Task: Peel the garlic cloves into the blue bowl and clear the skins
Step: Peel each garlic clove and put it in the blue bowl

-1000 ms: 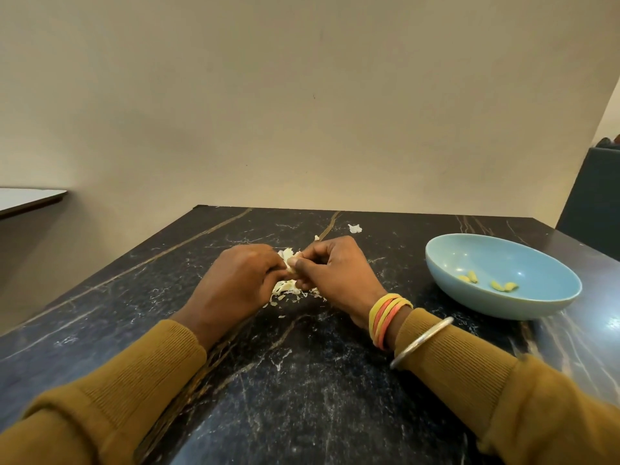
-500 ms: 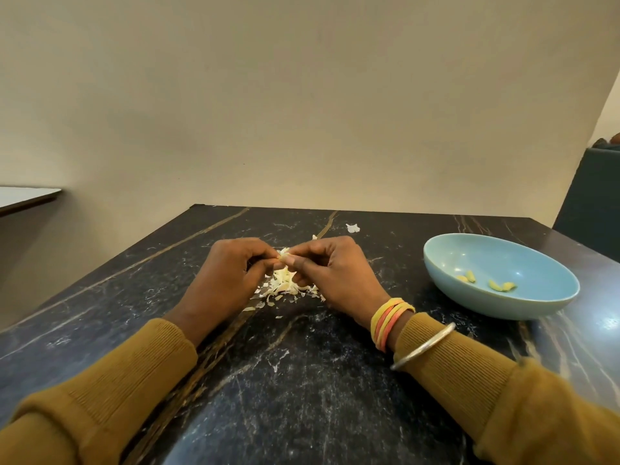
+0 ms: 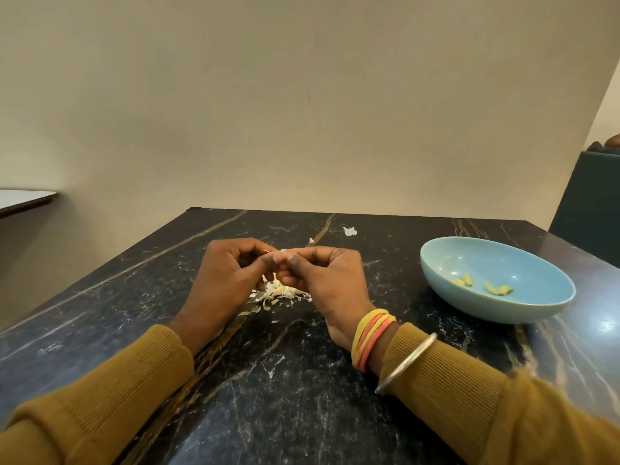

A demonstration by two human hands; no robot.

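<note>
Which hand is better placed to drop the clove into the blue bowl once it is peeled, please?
Probably the right hand: both pinch the clove, but the blue bowl sits on its side; the left hand must cross over.

Two hands (image 3: 228, 280) (image 3: 330, 285), one blue bowl (image 3: 516, 260), four peeled cloves (image 3: 467, 280), one skin pile (image 3: 278, 293)

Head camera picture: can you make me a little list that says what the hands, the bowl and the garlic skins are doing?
left hand: pinches the garlic clove
right hand: pinches the same clove from the other side
garlic clove: mostly hidden by the fingers
skin pile: on the table, under the hands
stray skin: alone, farther back
blue bowl: upright, right of the hands
peeled cloves: a few, inside the bowl
</note>
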